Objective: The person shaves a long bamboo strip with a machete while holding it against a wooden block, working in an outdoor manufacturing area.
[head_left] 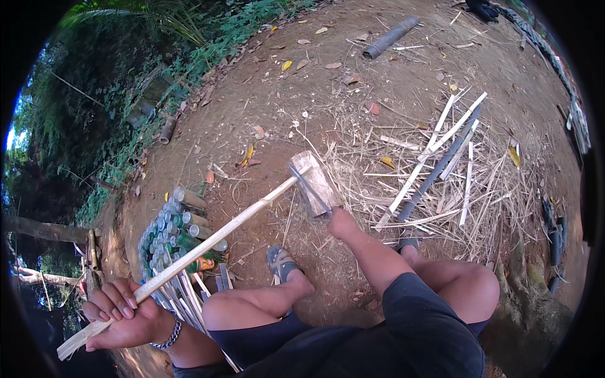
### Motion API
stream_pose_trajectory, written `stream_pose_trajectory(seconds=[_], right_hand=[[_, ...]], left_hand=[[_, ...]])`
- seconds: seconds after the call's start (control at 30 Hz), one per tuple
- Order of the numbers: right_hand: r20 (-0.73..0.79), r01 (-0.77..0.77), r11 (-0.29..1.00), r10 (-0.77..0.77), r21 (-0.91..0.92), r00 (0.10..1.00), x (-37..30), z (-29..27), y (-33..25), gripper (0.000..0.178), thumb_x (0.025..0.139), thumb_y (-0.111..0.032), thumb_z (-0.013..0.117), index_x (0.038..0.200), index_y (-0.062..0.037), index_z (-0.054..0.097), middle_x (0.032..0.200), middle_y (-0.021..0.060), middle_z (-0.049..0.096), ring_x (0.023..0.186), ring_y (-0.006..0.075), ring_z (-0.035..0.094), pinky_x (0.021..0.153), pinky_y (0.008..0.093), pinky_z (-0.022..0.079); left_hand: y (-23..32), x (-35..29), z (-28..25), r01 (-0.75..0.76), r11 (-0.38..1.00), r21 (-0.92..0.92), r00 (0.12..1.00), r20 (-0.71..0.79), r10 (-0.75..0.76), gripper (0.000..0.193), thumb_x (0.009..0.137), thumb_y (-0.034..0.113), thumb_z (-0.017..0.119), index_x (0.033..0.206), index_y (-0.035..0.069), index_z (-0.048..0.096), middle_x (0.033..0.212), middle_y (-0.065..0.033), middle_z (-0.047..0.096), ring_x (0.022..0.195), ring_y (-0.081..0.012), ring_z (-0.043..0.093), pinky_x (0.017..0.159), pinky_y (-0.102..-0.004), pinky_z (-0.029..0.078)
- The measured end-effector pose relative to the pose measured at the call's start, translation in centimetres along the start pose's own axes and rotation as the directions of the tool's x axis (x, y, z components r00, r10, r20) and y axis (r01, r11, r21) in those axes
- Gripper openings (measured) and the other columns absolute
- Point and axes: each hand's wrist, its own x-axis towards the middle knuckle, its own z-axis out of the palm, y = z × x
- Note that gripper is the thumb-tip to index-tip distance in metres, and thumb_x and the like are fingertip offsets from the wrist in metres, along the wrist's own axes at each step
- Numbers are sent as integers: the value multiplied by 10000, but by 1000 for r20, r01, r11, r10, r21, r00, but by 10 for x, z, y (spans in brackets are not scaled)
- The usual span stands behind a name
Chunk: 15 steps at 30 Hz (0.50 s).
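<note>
My left hand (131, 320), with a chain bracelet on its wrist, is closed around a long pale strip of split bamboo (217, 235) near its lower end. The strip slants up to the right, and its far end is over a flat wooden block (323, 179) on the ground. In my right hand (345, 225) is the handle of a knife (309, 188), mostly hidden by the fist. Its dark, narrow blade lies across the strip's far end, above the block. Whether the edge has cut into the strip I cannot tell.
Pale and dark bamboo strips (435, 157) lie on a heap of shavings (498, 195) at the right. Stacked glass bottles (173, 227) stand at the left, near more strips (183, 295) beside my leg. A bamboo tube (391, 38) lies on the dirt farther off.
</note>
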Motion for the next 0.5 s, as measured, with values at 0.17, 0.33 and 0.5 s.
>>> stream_pose_trajectory(seconds=[0.17, 0.33, 0.5], right_hand=[[103, 163, 984, -156, -65, 982, -11, -24, -59, 277, 834, -136, 561, 1077, -5, 583, 1005, 231, 654, 954, 371, 643, 823, 457, 510], [120, 181, 983, -179, -6, 976, 13, -12, -54, 299, 813, -151, 586, 1077, -10, 586, 990, 231, 651, 932, 385, 637, 821, 454, 509], [144, 46, 983, -20, -176, 989, 104, -1, 11, 288, 802, -160, 591, 1014, 29, 639, 1042, 242, 641, 966, 375, 635, 850, 419, 514]], left_hand=[[5, 16, -10, -53, 998, 24, 996, 77, 51, 588, 832, 683, 527, 674, 138, 374, 547, 28, 339, 416, -64, 348, 408, -192, 300], [0, 38, -15, -10, 998, 68, 993, 117, 2, 620, 829, 717, 485, 663, 130, 375, 546, 24, 347, 420, -71, 334, 413, -196, 304], [-2, 50, -24, 28, 997, 77, 995, 90, -35, 637, 842, 732, 432, 654, 126, 377, 546, 12, 342, 431, -84, 347, 435, -209, 321]])
